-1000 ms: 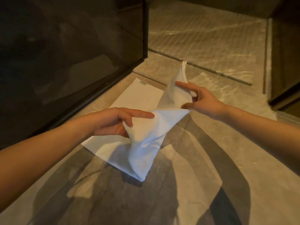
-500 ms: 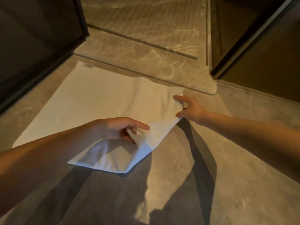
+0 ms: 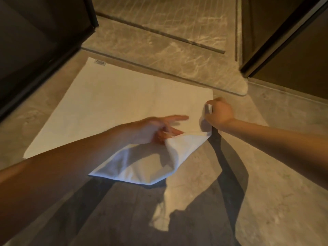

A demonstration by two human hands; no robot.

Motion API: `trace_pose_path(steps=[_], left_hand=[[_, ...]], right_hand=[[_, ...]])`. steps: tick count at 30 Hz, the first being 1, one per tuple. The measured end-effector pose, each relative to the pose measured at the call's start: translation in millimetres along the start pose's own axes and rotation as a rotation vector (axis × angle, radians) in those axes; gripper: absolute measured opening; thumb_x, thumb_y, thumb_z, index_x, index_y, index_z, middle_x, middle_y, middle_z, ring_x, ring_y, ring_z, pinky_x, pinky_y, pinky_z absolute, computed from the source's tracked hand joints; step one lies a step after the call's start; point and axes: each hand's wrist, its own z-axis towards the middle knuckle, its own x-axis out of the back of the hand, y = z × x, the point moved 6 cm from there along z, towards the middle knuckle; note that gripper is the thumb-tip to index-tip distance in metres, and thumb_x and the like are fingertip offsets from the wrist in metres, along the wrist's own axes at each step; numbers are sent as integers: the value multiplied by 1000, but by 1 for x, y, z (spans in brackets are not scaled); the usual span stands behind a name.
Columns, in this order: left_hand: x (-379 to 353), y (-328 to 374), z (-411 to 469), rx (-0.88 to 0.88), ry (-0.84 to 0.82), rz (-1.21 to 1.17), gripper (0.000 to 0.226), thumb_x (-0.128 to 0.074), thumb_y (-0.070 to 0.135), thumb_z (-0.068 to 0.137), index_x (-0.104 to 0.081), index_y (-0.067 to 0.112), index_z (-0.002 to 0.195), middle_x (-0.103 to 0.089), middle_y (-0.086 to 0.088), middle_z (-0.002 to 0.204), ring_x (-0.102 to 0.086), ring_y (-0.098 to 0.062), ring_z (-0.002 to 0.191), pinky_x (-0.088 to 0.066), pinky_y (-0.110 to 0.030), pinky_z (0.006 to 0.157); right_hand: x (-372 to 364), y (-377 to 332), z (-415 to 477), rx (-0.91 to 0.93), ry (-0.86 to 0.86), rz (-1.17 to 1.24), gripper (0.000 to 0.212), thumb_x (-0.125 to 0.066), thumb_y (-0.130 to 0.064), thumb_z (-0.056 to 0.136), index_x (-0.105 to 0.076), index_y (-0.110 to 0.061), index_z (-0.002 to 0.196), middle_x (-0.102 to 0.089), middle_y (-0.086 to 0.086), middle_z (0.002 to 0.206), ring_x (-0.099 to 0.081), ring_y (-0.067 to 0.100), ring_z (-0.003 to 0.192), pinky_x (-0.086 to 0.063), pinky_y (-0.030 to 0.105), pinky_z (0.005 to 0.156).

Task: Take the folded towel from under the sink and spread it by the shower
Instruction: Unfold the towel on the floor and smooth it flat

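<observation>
On the floor by the shower, a white towel lies mostly spread out. Its far edge runs just beside the raised stone sill, parallel to it. The far left corner, with a small label, sits near the foot of a dark glass panel. The near left corner is flat on the floor.

The near right part is not flat: one flap is lifted and doubled over, its lowest fold touching the floor.

Left hand: thumb and curled fingers pinch the raised flap at its upper edge, index finger stretched out above the cloth.

Right hand: clenched on the right edge near the far right corner, a bit of cloth showing inside the fist.

Open room: bare floor to the right of the towel as far as a dark door, and more bare floor on the near side, crossed by the arms' shadows.
</observation>
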Motion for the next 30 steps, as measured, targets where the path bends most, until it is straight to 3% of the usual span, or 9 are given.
trace_pose_path(steps=[2, 5, 7, 9, 13, 15, 19, 22, 30], left_hand=[[4, 2, -1, -17, 0, -79, 69, -44, 4, 74, -48, 28, 138, -53, -15, 138, -51, -28, 99, -39, -34, 87], [-21, -23, 10, 32, 38, 12, 57, -47, 8, 74, -51, 20, 130, -58, -9, 117, -53, -21, 96, -42, -29, 81], [-41, -34, 19, 10, 58, 186, 46, -53, 14, 82, -54, 18, 127, -58, -10, 121, -54, -18, 107, -44, -23, 85], [-37, -31, 24, -84, 142, 305, 42, -48, 7, 93, -52, 11, 135, -55, -11, 135, -50, -20, 124, -39, -28, 101], [-9, -3, 17, -399, 287, 1275, 35, -48, 3, 90, -67, 11, 118, -60, -6, 133, -54, -20, 123, -40, -33, 103], [15, 2, 13, -483, 378, 1571, 35, -49, 10, 92, -65, 12, 124, -52, -8, 143, -47, -25, 131, -35, -36, 109], [100, 15, -12, -431, 698, 1737, 48, -32, 30, 98, -44, 20, 145, -33, -4, 156, -27, -27, 144, -18, -50, 117], [145, 5, -23, -259, 783, 1778, 54, -23, 42, 98, -29, 29, 151, -23, 0, 160, -16, -25, 148, -13, -54, 116], [98, -54, -44, 14, 1065, 1551, 67, -13, 53, 93, -9, 25, 154, -2, -6, 163, 0, -28, 149, -4, -56, 116]], right_hand=[[-2, -20, 3, 87, 55, 33, 38, -50, -17, 94, -57, -4, 129, -52, 18, 133, -50, 33, 119, -41, 38, 97], [-15, -48, 4, 197, 17, 44, 46, -45, -20, 96, -47, 0, 137, -43, 19, 144, -41, 38, 130, -35, 42, 105], [-28, -59, 2, 220, 2, -21, 51, -40, -26, 98, -39, -1, 143, -35, 20, 151, -33, 38, 137, -29, 46, 111], [-43, -64, 0, 183, -40, -59, 59, -33, -34, 100, -24, -6, 151, -20, 17, 159, -19, 33, 145, -18, 50, 116], [-66, -59, -3, 129, -55, -33, 65, -24, -43, 102, -5, -12, 156, 0, 11, 164, 4, 28, 150, -1, 51, 120], [-71, -53, -4, 174, -17, -50, 65, -20, -46, 101, -2, -15, 156, 3, 9, 164, 6, 25, 150, 1, 49, 121], [-78, -45, -2, 210, 40, -68, 66, -13, -50, 100, -2, -19, 156, 1, 6, 164, 6, 22, 151, 1, 46, 121], [-79, -44, 5, 250, 50, -76, 67, -11, -52, 98, -5, -19, 156, -2, 6, 164, 3, 23, 151, 0, 46, 122], [-61, -73, 53, 630, -90, -218, 71, -18, -54, 95, -8, -21, 157, -9, 8, 164, -5, 25, 151, -5, 43, 120]])
